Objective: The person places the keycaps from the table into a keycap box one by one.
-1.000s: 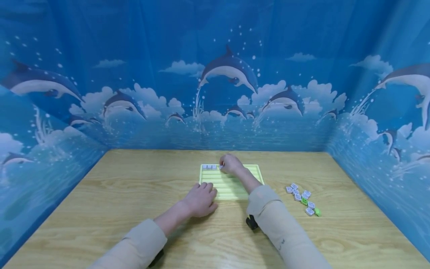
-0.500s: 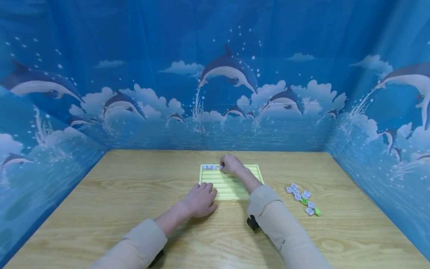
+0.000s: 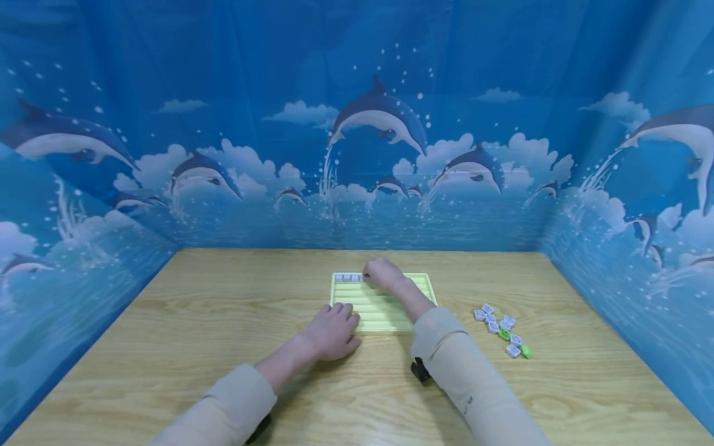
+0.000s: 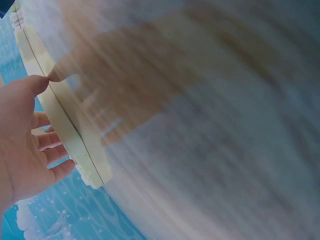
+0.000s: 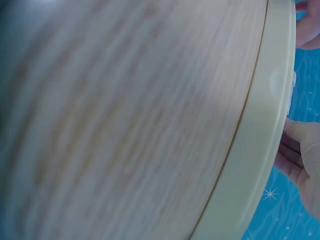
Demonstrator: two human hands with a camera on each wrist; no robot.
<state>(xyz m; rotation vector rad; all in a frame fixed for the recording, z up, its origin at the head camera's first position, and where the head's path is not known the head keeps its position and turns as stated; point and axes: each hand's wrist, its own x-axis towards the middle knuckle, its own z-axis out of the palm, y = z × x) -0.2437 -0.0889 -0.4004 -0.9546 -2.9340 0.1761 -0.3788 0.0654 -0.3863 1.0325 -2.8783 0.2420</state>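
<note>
A pale yellow-green ridged tray (image 3: 379, 306) lies on the table. My left hand (image 3: 333, 332) holds its front left corner; in the left wrist view the thumb touches the front wall (image 4: 65, 122) and the other fingers lie behind it. Several small white tiles (image 3: 347, 277) stand side by side at the left of the tray's back row. My right hand (image 3: 383, 274) reaches over the tray and pinches another white tile (image 3: 362, 278) at the right end of that row, mostly hidden by the fingers. In the right wrist view, the right hand (image 5: 310, 155) shows beyond the tray wall.
Right of the tray lies a loose group of white tiles (image 3: 493, 327) with dark marks, among them a green one (image 3: 504, 334) and another green one (image 3: 526, 352). A blue dolphin-print curtain (image 3: 357, 210) borders the wooden table (image 3: 223, 310) at the back and sides.
My right hand has shifted slightly left with the pinched tile, narrowing the gap to the row. The left hand stays in place at the tray's corner.
</note>
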